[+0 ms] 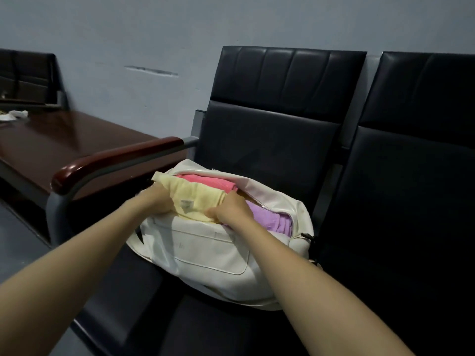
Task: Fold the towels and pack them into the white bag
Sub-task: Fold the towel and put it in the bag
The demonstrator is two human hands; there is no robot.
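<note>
A glossy white zip-top bag (210,255) lies on the seat of a black padded chair (270,150), its top unzipped and gaping. A folded pale yellow towel (195,199) sits in the left half of the opening, part of it still standing above the rim. Both hands hold it.

The left hand (156,201) grips the towel's left edge. Its fingers (164,195) are curled tight against the cloth, and their tips are hidden behind the fold, so how deep they reach cannot be told. The right hand (232,209) grips the towel's right edge, fingers (234,197) bent over and closed on the fabric, with the thumb pressed at the lower corner just above the bag's front rim. Neither hand shows any straight or spread fingers.

Behind the yellow towel, a folded coral-pink towel (205,185) lies inside the bag against the far wall. To the right, a folded lilac towel (270,217) fills the other end of the opening, beside the open zip, with the right wrist touching or just over its near edge.

The chair has a dark red wooden armrest (115,160) on a grey metal frame to the left of the bag. Beyond it stands a dark brown polished table (64,140) with a crumpled white scrap (15,115) near its far end, against a blue-grey wall (154,34)
</note>
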